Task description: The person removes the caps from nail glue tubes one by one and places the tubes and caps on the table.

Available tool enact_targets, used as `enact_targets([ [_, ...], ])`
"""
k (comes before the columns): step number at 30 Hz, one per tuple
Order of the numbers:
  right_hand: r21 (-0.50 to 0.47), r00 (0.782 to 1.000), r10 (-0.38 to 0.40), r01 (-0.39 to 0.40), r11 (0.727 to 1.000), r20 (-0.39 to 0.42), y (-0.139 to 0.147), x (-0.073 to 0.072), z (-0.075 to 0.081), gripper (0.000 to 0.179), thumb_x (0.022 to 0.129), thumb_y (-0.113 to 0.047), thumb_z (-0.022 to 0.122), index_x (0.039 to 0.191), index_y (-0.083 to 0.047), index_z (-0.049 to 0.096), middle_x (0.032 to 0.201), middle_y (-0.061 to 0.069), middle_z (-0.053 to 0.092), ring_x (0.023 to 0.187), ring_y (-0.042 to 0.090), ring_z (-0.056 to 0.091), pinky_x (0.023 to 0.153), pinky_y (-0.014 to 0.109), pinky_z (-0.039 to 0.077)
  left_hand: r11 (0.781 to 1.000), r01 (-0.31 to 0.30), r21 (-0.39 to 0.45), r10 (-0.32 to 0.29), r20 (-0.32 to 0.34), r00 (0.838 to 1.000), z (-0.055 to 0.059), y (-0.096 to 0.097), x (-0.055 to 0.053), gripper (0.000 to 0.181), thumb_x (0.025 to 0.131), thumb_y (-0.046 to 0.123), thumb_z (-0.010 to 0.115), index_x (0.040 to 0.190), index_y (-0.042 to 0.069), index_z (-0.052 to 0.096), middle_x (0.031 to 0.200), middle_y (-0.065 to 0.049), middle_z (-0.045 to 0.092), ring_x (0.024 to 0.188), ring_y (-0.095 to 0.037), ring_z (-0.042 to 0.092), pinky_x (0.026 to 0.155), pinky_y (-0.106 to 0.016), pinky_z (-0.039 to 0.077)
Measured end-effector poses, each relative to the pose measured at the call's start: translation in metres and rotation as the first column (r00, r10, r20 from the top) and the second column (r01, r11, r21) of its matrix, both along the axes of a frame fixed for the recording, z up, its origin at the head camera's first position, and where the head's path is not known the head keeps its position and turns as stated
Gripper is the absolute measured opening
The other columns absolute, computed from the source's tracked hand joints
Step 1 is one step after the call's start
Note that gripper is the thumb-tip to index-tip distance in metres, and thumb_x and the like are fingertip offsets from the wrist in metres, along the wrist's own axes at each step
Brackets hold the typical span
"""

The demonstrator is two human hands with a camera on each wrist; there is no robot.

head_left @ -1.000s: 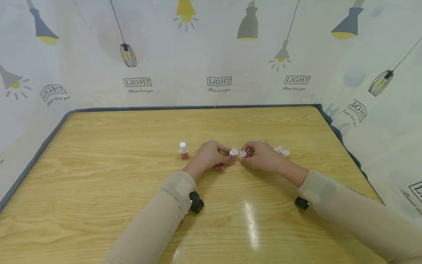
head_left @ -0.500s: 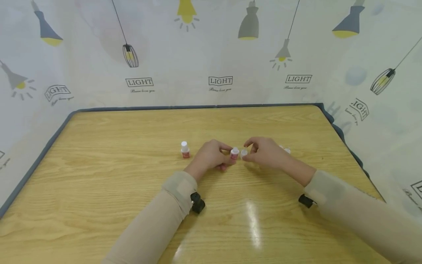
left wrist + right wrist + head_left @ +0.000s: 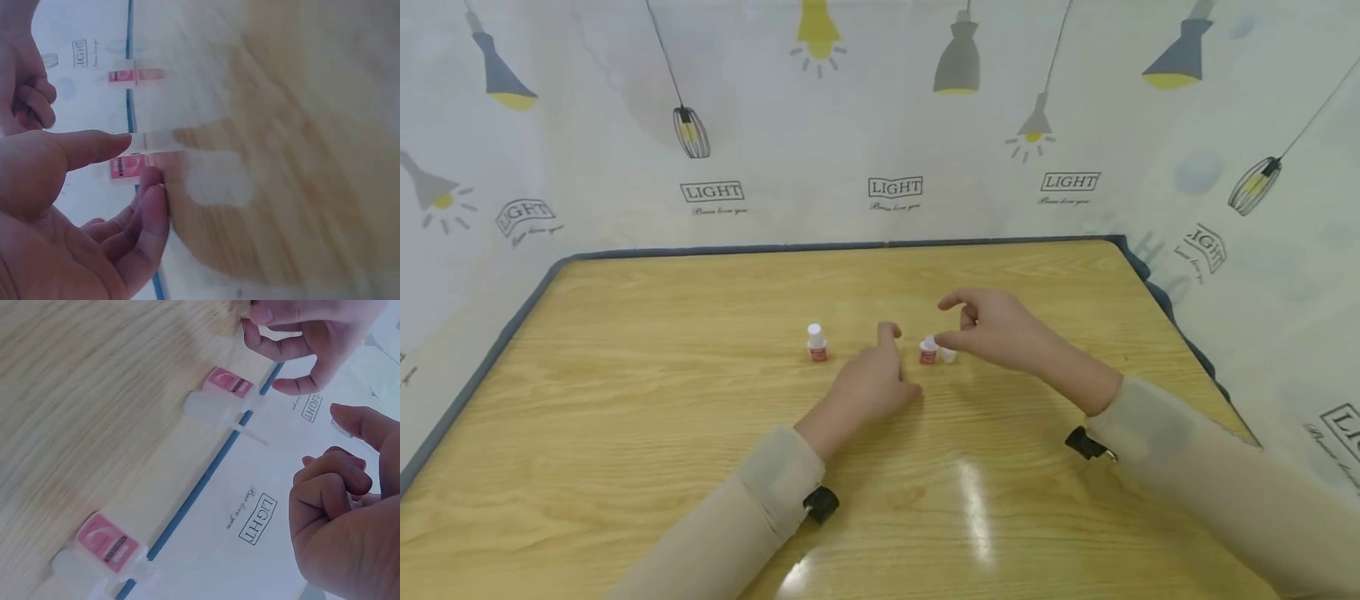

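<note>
Red-labelled bottle [image 3: 928,353] is standing between both hands' fingers: left hand [image 3: 868,379] withdrawing, released; right hand [image 3: 1003,329] holding nothing; placement apparently finishing.

Pale lamp-patterned walls [image 3: 805,133] around a wood-grain table [image 3: 625,400], glare streak [image 3: 973,500] on top.

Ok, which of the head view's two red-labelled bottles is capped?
The left red-labelled bottle, left of the left hand, wears a tall white cap. The right red-labelled bottle is uncapped, a loose white cap beside it.
</note>
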State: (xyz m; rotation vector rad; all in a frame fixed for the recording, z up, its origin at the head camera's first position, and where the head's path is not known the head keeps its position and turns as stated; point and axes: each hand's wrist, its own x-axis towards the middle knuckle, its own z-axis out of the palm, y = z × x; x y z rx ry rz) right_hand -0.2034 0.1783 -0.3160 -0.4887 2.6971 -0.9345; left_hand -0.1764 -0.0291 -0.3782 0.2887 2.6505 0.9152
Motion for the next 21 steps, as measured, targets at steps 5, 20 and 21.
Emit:
enact_targets([
  [5,-0.002,1.000,0.015,-0.015,1.000,0.000,-0.012,0.001,0.002,0.051,0.098,-0.032,0.078,0.140,-0.007,0.064,0.072,0.000,0.056,0.059,0.014,0.044,0.059,0.030,0.041,0.999,0.032,0.008,-0.032,-0.001,0.999,0.005,-0.013,0.019,0.078,0.097,0.028,0.079,0.156,0.006,0.033,0.081,-0.004,0.068,0.059,-0.013,0.055,0.054,-0.028,0.043],
  [20,-0.065,0.995,0.102,-0.103,0.993,-0.010,-0.082,0.004,-0.011,0.050,0.102,-0.036,0.074,0.142,-0.007,0.063,0.068,-0.003,0.056,0.057,0.010,0.046,0.058,0.025,0.041,0.994,-0.087,-0.073,0.086,-0.015,0.996,0.010,-0.095,0.027,0.034,0.100,0.038,0.074,0.117,0.009,0.074,0.110,-0.009,0.079,0.094,-0.021,0.073,0.080,-0.041,0.059],
  [21,-0.066,0.994,0.107,-0.107,0.992,-0.006,-0.087,0.004,-0.014,0.050,0.103,-0.036,0.073,0.143,-0.008,0.062,0.068,-0.002,0.056,0.056,0.010,0.046,0.057,0.025,0.041,0.992,-0.099,-0.083,0.098,-0.012,0.995,0.011,-0.102,0.025,0.036,0.100,0.039,0.074,0.119,0.008,0.073,0.112,-0.011,0.079,0.096,-0.023,0.074,0.081,-0.043,0.059],
])
